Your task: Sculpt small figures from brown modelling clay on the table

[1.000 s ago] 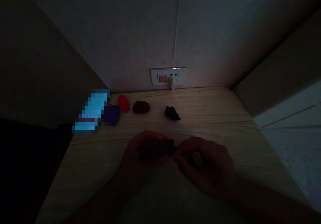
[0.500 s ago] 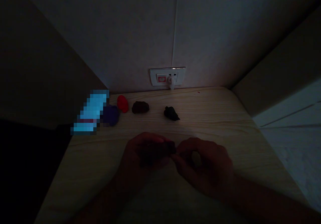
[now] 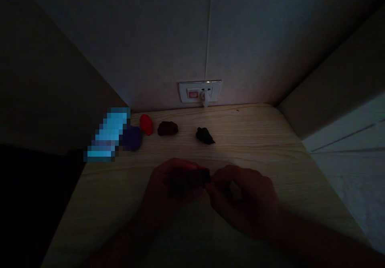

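Even though it's super dim, you can make out both hands low in the middle of the frame, over a light wood-grain tabletop point(image 3: 270, 140). The left hand point(image 3: 157, 190), a bit left of center, is curled around a dark lump point(image 3: 188, 183), thumb on one side and fingers on the other, so that one's a proper hold. The lump sits lower center, its narrower end pointing right. The right hand point(image 3: 255, 198) is right at that end, thumb and index tips almost together, with a gap behind them. Honestly can't tell if they've got a pinch on it or are just touching.

Farther up, left to right: a pixelated glowing rectangle point(image 3: 108, 131) at center left, a purple lump point(image 3: 133, 138) right beside it, then a red lump point(image 3: 146, 124), a brown lump point(image 3: 167, 128), and a black lump point(image 3: 205, 136) with a pointy tip. Wall outlet point(image 3: 184, 93) above those, plug point(image 3: 205, 96) in it.
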A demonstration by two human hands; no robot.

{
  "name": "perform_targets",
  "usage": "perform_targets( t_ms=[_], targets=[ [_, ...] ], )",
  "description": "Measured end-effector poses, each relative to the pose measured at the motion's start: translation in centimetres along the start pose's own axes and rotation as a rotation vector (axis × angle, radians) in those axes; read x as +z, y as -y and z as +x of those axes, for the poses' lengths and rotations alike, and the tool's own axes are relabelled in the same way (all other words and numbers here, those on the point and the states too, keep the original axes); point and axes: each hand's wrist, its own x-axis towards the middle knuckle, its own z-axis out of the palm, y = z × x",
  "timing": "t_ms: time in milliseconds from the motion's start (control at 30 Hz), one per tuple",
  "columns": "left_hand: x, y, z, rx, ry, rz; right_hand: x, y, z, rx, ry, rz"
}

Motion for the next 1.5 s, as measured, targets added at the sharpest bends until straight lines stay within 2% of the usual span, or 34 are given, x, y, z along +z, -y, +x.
perform_targets(
  t_ms=[533,767,1067,1267,1500],
  targets=[
    [0.21,0.05,-0.10,-0.036,-0.033,-0.004,0.11,-0.21,-0.35,-0.014,0.012,0.001],
    [0.32,-0.15,0.10,0.023,-0.003,-0.013,0.00,-0.40,-0.30,-0.046,0.041,0.016],
    [0.10,0.22,-0.01,-0.033,-0.022,-0.037,0.13,-0.23,-0.26,-0.034,0.031,-0.015],
    [0.02,0.27,-0.26,-0.120,-0.095,-0.069,0.08,-0.06,-0.14,0.017,-0.009,-0.016],
    [0.36,-0.04,-0.05,-0.122,-0.105,-0.092,-0.10,0.07,0.00,0.020,-0.004,-0.012]
  ],
)
